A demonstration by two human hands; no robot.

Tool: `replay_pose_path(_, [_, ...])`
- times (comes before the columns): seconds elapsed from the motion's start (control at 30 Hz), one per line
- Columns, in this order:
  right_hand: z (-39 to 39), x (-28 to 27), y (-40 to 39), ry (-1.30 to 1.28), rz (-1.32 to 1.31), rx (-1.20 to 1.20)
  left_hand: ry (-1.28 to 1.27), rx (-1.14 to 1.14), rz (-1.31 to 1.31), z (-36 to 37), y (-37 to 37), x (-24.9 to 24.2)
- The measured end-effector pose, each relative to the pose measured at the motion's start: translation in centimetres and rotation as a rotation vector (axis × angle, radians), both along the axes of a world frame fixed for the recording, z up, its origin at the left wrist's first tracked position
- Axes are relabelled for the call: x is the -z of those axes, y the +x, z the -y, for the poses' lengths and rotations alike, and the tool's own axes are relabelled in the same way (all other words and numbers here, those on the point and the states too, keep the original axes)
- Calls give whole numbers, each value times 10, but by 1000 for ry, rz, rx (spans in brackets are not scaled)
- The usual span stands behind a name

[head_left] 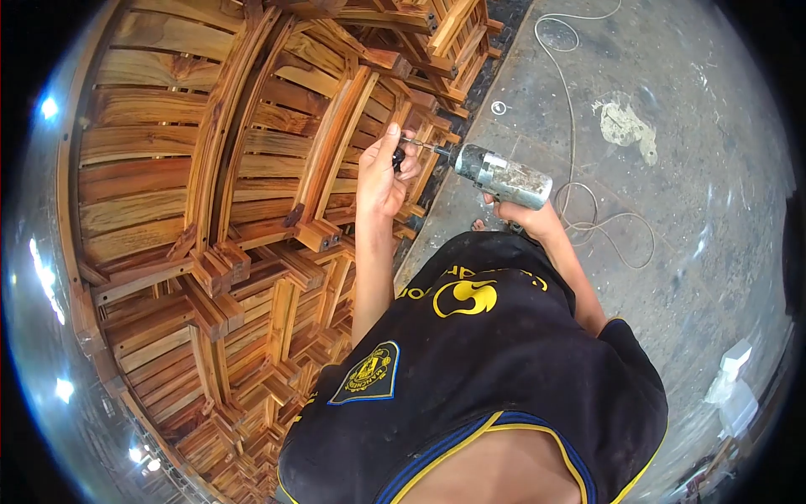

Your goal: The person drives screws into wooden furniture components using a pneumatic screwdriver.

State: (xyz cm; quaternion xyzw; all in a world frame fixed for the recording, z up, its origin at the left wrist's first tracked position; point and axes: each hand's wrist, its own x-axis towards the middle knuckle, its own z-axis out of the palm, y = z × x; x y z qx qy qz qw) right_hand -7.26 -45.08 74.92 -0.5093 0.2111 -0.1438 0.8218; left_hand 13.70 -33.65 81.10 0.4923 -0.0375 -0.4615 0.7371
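Observation:
My right hand (531, 217) is wrapped round the grip of a worn silver-and-black power drill (504, 178), whose chuck faces left. A thin bit (426, 145) reaches from the chuck to the fingers of my left hand (386, 174). That hand is closed, thumb up, with a small black piece (399, 158) between thumb and curled fingers; its exact kind I cannot tell. Just beyond my left hand are the slatted wooden furniture frames (336, 143), with upright posts and stacked legs.
More wooden frames (201, 311) fill the left side, piled close together. A pale cable (572, 109) loops across the grey concrete floor (705, 210) at right. A white ring (500, 107) and a pale patch (625, 130) are on the floor. White objects (734, 391) lie at lower right.

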Motion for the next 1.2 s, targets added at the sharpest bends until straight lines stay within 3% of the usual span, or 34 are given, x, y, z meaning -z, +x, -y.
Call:
replay_pose_path(0.07, [-2, 4, 2, 6, -5, 10, 10, 4, 2, 1, 2, 4])
replay_pose_path(0.13, [-4, 12, 4, -256, 54, 87, 28, 26, 8, 4, 2, 9])
replay_pose_path(0.2, [-1, -2, 4, -238, -30, 96, 80, -5, 113, 14, 3, 15])
replay_pose_path(0.33, [6, 7, 5, -179, -161, 110, 35, 68, -19, 34, 11, 30])
replay_pose_path(0.5, [41, 49, 24, -145, -64, 168, 102, 131, -57, 76, 30, 54])
replay_pose_path(0.57, [58, 74, 36, -521, 32, 220, 165, 112, -81, 97, 37, 69])
replay_pose_path(0.6, [61, 78, 42, -484, 25, 225, 221, 88, -104, 102, 40, 74])
replay_pose_path(0.67, [75, 87, 55, 29, -66, 144, 283, 95, -93, 117, 52, 87])
replay_pose_path(0.7, [79, 95, 62, 72, -48, 133, 312, 85, -72, 124, 58, 95])
replay_pose_path(0.8, [85, 123, 81, -31, -37, 125, 379, 60, -41, 140, 69, 113])
replay_pose_path(0.9, [85, 143, 98, 29, -27, 109, 455, 5, 50, 143, 78, 126])
replay_pose_path(1.2, [91, 163, 128, 90, 32, 204, -28, -109, -450, 142, 95, 149])
